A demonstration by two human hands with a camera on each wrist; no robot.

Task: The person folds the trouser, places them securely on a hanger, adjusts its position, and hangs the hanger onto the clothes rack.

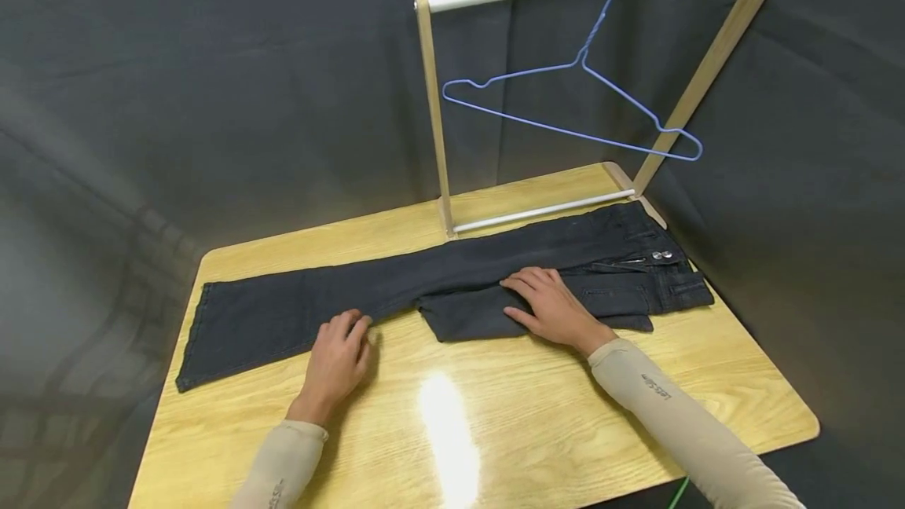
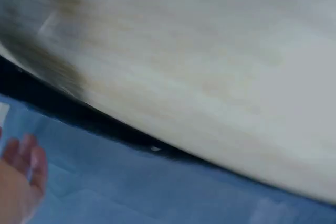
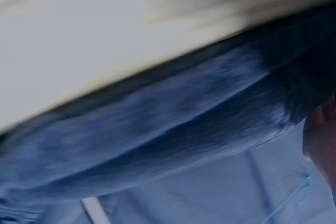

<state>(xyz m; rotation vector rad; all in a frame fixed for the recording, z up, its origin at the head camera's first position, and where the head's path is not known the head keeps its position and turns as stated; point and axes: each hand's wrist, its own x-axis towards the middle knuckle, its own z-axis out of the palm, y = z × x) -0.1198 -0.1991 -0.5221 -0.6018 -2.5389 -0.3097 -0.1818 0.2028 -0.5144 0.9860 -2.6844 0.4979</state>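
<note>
**Dark trousers [image 1: 396,269] laid flat, with a fold that could slip**

The trousers run left to right across the worktop [image 1: 551,415], waistband [image 1: 682,289] by the right edge. The far leg [image 1: 269,309] stretches left; the near leg [image 1: 474,316] is much shorter and seems doubled back.

The right hand [image 1: 555,309] rests on the near leg, fingers extended and slightly spread, gripping nothing. The left hand [image 1: 335,368] touches the far leg's near edge with bent fingers; whether they pinch cloth, I cannot tell.

The likeliest trouble is the fold: if the right hand lifted or slid, the layers beneath might shift or ruck. Tugging the far leg could skew the whole garment, as nothing pins the waistband. Pushing rightward might send that end off the edge, or snag it on the foot [image 1: 655,214] of the rack [image 1: 434,100], where a hanger [image 1: 592,32] hangs.
</note>
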